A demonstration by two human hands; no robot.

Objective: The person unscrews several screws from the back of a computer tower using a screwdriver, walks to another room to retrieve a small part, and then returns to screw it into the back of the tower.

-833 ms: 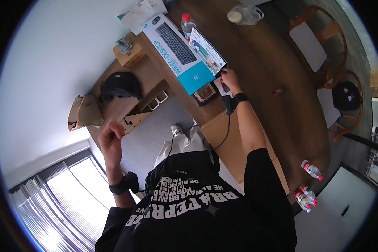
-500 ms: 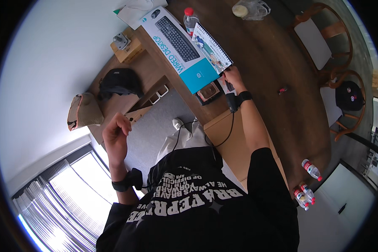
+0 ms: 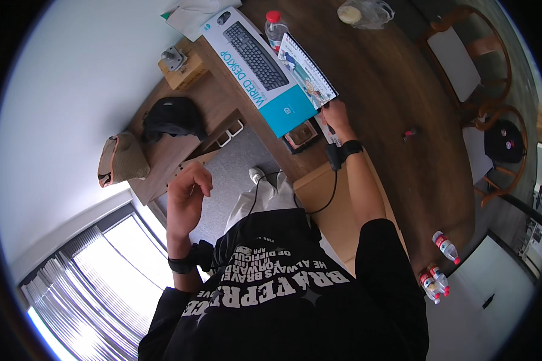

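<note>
My right hand reaches over the table to the near corner of a spiral-bound desk calendar. Its fingers are closed around something dark and slim, mostly hidden. The calendar leans beside a white and teal keyboard-and-mouse box. Close to that hand, below the box's teal end, sits a small brown object in a dark tray. My left hand is raised away from the table with its fingers curled in and nothing visible in them. Both wrists wear black bands with a cable attached.
A red-capped bottle stands behind the calendar, and a clear plastic bag lies farther back. Several bottles are near the right table end. A cardboard box stands against the near edge. Wooden chairs are beyond; a black bag lies left.
My left hand has moved right and slightly down, its fingers still curled. My right hand has shifted slightly right and down, staying by the calendar's corner.
</note>
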